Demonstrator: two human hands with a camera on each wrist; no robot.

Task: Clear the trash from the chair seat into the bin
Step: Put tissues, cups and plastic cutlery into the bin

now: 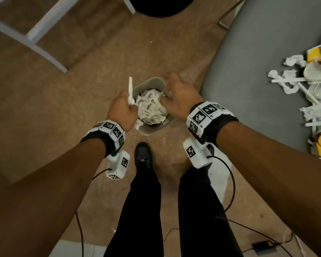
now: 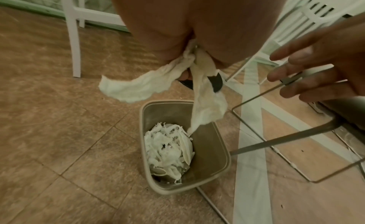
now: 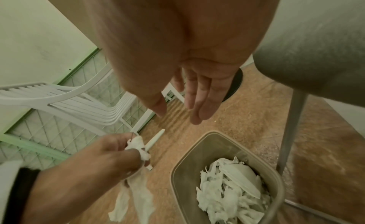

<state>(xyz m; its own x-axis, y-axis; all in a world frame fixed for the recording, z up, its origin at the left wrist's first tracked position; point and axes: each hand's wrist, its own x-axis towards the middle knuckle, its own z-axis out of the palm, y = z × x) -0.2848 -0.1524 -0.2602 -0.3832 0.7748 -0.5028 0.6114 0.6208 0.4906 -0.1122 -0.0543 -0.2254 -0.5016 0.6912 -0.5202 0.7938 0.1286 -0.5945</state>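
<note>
Your left hand grips crumpled tissue and a white plastic utensil just above the bin, while your empty, spread right hand hovers nearer the chair seat litter.

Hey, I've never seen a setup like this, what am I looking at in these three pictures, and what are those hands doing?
No machine here: a person wears cameras, one on the head and one on each wrist. The head view looks down at both arms; the others look along each hand. The left hand grips crumpled tissue and a white plastic utensil over the bin, which already holds paper scraps. The right hand hovers open, holding nothing. More trash lies on the grey chair seat.
</note>
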